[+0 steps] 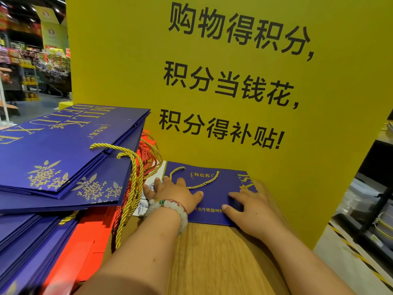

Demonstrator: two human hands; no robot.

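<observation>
Seen from the head camera, one blue paper bag [214, 191] lies flat on the wooden table [212, 258], its far edge against one yellow sign [119, 71] with three lines of black writing. Two hands rest on it. The left hand [176, 193], with one bead bracelet [170, 206] at the wrist, lies spread and flat on the bag's left end. The right hand [253, 211] presses straight fingers on its right part; neither grasps anything. One gold cord handle [203, 184] loops between them. To the left sits one pile of blue bags [63, 150] over red bags [85, 241]; their number is hard to count. The hands cover part of the bag's lettering, and a white printed sheet [146, 202] shows only partly beside the left hand.
</observation>
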